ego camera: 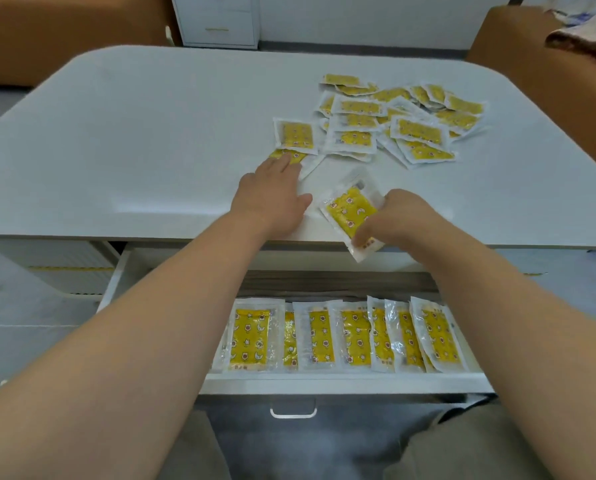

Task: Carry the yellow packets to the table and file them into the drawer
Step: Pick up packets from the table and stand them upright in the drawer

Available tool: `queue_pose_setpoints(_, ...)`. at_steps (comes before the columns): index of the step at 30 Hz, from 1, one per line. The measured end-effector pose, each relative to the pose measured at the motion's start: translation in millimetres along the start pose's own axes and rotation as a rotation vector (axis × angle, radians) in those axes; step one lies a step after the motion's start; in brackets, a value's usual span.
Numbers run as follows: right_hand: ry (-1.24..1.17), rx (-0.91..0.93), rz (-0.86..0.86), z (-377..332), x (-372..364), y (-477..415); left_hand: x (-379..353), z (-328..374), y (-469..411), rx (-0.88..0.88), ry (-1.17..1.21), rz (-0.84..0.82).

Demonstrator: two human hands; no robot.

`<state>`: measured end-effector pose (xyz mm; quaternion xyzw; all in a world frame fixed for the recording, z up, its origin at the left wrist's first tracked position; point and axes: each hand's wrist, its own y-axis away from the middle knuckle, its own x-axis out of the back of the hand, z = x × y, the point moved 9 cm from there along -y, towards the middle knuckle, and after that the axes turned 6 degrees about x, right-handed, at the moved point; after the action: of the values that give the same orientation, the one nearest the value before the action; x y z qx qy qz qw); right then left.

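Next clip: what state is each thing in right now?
drawer: pulled open.
filed packets: lined up in a row in the drawer.
packet pile: loose heap on the table.
held packet: gripped, tilted above the table edge.
left hand: flat, fingertips on a table packet.
right hand: gripping the held packet.

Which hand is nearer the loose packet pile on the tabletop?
Left. The left hand touches the pile at its near-left packet; the right hand is back at the table edge, gripping a separate packet.
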<state>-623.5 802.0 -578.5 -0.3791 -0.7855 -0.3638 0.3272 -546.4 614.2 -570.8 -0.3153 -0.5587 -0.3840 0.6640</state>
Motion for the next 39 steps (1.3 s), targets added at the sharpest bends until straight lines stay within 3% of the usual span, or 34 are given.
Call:
queue_pose_setpoints(3, -0.2, 0.052, 0.075, 9.1, 2.1, 11.8, -23.1, -8.8, -10.8, 0.029, -0.078, -0.066)
queue_pose_setpoints(6, -0.488, 0.028, 0.015, 10.8, -2.7, 15.2, -33.3, -10.9, -12.6, 0.033, -0.103, -0.091)
queue_pose_setpoints(15, -1.013, -0.099, 0.119, 20.8, 14.8, 8.2, 7.6, 14.5, 21.3, 0.005, -0.398, 0.14)
queue_pose_setpoints(20, -0.977, -0.11, 0.041, 17.2, 10.2, 4.0, 14.7, -7.3, 22.5, 0.087, -0.149, 0.207)
queue_pose_setpoints(24, -1.02, -0.14, 0.003, 14.9, -0.5, -2.2, -3.2, -26.2, 20.6, 0.183, 0.039, 0.014)
queue_pose_setpoints(30, -1.053, -0.145, -0.031, 17.9, -10.2, -7.9, 2.6, -22.4, 24.3, 0.202, 0.181, -0.065)
queue_pose_setpoints(33, -1.02, -0.049, -0.074, 12.8, -9.4, -5.5, 4.2, -22.1, 37.9, 0.276, 0.314, -0.153)
queue_pose_setpoints(39, -0.529, 0.308, -0.311, -7.9, -17.0, 30.5, 10.2, -20.2, 72.0, 0.296, 0.386, -0.297)
